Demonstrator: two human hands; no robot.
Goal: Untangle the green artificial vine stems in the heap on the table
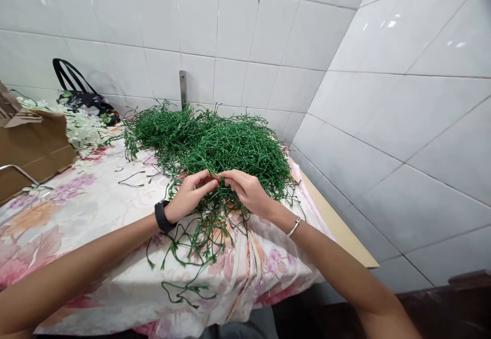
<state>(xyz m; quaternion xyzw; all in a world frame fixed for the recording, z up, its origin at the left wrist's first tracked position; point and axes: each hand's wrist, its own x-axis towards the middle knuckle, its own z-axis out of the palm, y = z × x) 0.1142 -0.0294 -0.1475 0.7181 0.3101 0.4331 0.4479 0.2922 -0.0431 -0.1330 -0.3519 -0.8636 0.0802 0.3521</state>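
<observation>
A large heap of thin green artificial flower stems (238, 144) lies tangled across the far side of the table. At its near edge, my left hand (192, 193) pinches with thumb and forefinger, a black band round the wrist. My right hand (247, 190) meets it fingertip to fingertip, its fingers also closed. Between them is a piece of green stem, mostly hidden by the fingers. Loose branching stems (209, 236) trail below the hands, and one sprig (186, 293) hangs down at the table's front edge.
A floral tablecloth (111, 216) covers the table, with a bare board edge (337, 226) at right. To the left are a cardboard box (34, 150), white artificial flowers (84, 129), a bent metal wire (23, 170) and a black floral bag (88, 101). Tiled walls stand behind and right.
</observation>
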